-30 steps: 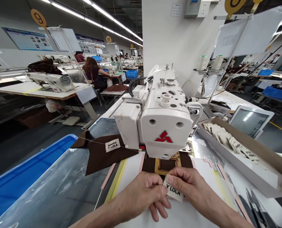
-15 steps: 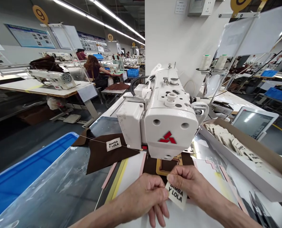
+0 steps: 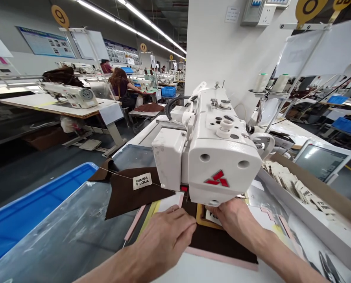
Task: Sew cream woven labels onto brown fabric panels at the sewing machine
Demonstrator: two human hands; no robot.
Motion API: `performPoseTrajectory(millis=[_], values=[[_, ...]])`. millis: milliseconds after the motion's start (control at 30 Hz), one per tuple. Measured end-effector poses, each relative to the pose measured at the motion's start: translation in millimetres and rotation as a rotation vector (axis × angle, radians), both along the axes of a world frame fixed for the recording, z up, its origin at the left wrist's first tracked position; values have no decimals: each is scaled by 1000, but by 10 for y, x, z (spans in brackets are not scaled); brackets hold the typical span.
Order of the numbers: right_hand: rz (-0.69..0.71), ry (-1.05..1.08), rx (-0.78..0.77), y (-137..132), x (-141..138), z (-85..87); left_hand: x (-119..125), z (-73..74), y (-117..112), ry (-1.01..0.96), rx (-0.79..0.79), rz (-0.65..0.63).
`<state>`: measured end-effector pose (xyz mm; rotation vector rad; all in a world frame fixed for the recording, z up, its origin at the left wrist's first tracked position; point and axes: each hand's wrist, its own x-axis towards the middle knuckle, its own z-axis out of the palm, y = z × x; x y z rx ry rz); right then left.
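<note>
My right hand [image 3: 237, 220] reaches under the sewing machine's head [image 3: 222, 165], fingers closed on a cream fabric label [image 3: 212, 216] with black lettering. The label lies inside a yellow frame [image 3: 206, 224] on dark brown fabric [image 3: 219, 241], partly hidden by the hand. My left hand [image 3: 172, 236] rests beside the frame at the fabric's left side, its fingers bent and held together; anything under the fingertips is hidden. To the left lies another brown fabric piece [image 3: 121, 200] bearing a "BIMBA Y LOLA" label [image 3: 142, 181], with a thread running across it.
A cardboard box [image 3: 314, 224] of several labels stands at right, near a tilted screen [image 3: 323, 161]. Metal scissors or tweezers [image 3: 329, 265] lie at lower right. A blue bin [image 3: 39, 204] borders the table's left. Thread cones [image 3: 261, 82] stand behind. A person [image 3: 121, 84] sits further back.
The label has moved from in front of the machine into the yellow frame with my right hand. My left hand has let go of it and moved left and forward to the fabric's side.
</note>
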<state>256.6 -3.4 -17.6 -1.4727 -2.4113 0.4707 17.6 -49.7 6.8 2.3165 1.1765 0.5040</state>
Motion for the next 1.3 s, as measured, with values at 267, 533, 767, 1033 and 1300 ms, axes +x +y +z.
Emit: performPoseTrajectory(millis=[267,533,767,1033,1300], values=[[170,-180,147,31,-38,-74,50,-133,93,173,279,-239],[135,-137,290,-6,-22,-68,133,-282,125,240,255,-154],[147,-34,507,-358,105,-198,185,-313,92,222,236,-127],[251,-11,387,-268,180,-174,127,-327,110,182,142,-171],[330,-44,280,-209,242,-77,122,-254,112,182,111,-222]])
